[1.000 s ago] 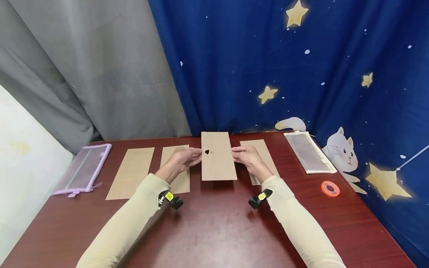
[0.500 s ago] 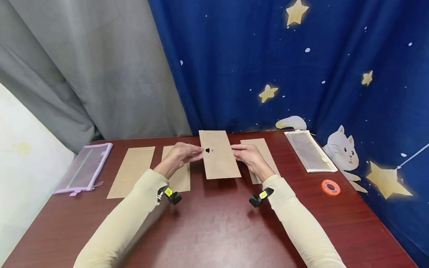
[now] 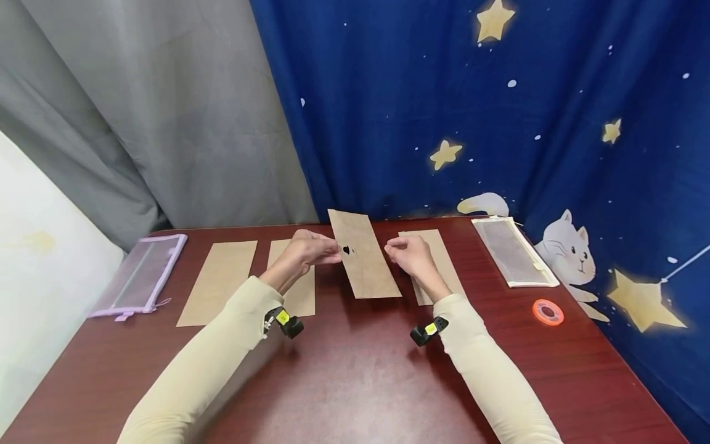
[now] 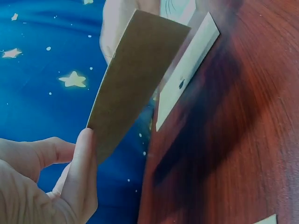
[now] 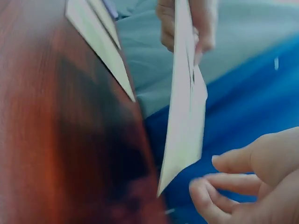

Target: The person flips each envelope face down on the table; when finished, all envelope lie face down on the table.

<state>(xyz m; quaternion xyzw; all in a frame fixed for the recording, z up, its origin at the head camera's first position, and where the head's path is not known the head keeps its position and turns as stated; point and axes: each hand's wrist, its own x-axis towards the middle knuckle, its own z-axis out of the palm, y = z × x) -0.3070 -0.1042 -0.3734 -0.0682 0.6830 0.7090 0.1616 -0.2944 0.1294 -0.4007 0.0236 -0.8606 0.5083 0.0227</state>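
Observation:
My left hand pinches a brown kraft-paper rectangle by its left edge, above the table. The paper tilts, with its right side lower, and has a small black mark near the held edge. In the left wrist view, thumb and fingers grip the edge of its plain underside. My right hand sits just off the right edge, fingers loosely curled and holding nothing. A gap shows between those fingertips and the paper in the right wrist view. Beneath the right hand lies another brown paper rectangle.
Two more brown paper rectangles, an outer one and an inner one, lie on the left of the dark red table. A purple-edged mesh zip pouch is far left. At right are a white-edged mesh pouch and an orange ring-shaped roll.
The paper has turned and tilted, its near end swinging right. My right hand has let go of its right edge, while the left keeps hold.

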